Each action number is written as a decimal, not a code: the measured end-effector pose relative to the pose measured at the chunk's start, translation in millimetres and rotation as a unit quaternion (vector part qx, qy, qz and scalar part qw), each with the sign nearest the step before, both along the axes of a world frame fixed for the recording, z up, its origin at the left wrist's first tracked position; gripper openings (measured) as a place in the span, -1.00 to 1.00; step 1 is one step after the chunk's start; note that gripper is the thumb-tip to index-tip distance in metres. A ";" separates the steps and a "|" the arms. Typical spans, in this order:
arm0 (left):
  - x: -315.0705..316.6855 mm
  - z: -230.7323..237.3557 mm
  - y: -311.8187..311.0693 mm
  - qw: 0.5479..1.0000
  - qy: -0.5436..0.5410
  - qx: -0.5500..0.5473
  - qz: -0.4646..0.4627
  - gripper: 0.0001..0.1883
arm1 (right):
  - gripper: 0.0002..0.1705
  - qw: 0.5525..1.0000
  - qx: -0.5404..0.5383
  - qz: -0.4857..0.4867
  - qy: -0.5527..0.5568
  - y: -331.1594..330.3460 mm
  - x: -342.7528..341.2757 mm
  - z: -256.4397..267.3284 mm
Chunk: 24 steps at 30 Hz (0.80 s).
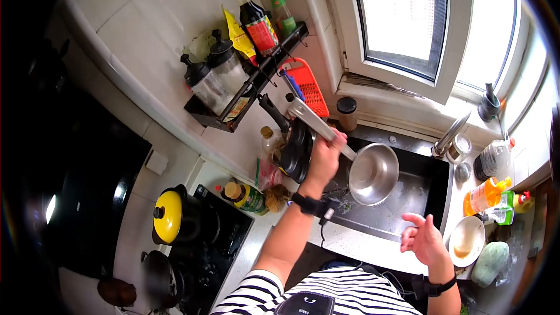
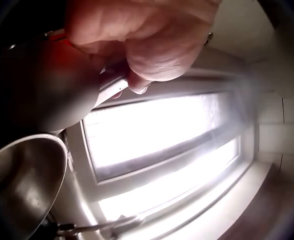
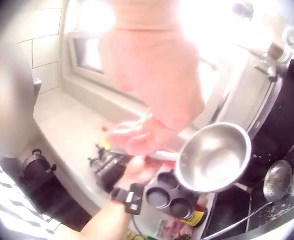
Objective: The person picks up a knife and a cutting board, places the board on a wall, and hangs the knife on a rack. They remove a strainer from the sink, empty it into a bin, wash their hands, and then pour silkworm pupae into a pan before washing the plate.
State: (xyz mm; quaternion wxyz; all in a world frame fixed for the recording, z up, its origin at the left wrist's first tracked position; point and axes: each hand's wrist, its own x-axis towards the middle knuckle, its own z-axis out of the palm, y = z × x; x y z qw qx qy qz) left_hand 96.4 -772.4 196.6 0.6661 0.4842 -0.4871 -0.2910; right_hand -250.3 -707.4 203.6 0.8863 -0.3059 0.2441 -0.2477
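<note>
A steel saucepan (image 1: pixel 373 175) is at the middle of the sink (image 1: pixel 408 221), its bowl facing up; whether its base touches the sink floor I cannot tell. The left hand (image 1: pixel 324 163) is curled round its long handle (image 1: pixel 318 121), hiding part of it (the left wrist view cuts off the bowl's left side, and a blurred patch covers some of the handle). The right hand (image 1: pixel 427 242), at the sink's near right, is free, its fingers apart and loosely bent; glare washes it out in the right wrist view. That view also shows a perforated skimmer (image 3: pixel 278 181) in the sink. Left of the sink, a dark pan with round cups (image 3: pixel 158 197) is partly hidden behind the left arm in the head view. On the surface (image 1: pixel 361 248) to the right stand a white bowl (image 1: pixel 466 236) and an orange bottle (image 1: pixel 486 196).
</note>
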 end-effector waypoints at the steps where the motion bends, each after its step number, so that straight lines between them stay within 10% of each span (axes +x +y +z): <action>1: 8.0 17.2 -1.5 0.997 0.069 0.036 -0.009 -0.81 | -0.25 0.999 0.018 -0.039 0.011 2.4 -15.0 -8.5; 14: 35.0 74.4 -13.0 0.953 0.258 0.110 -0.114 -0.72 | -0.44 0.930 0.100 -0.350 0.052 46.9 -97.2 -40.9; 24: 65.9 11.3 -30.3 0.969 0.197 0.133 0.061 -0.80 | -0.48 0.934 0.095 -0.344 0.025 56.6 -99.5 -54.7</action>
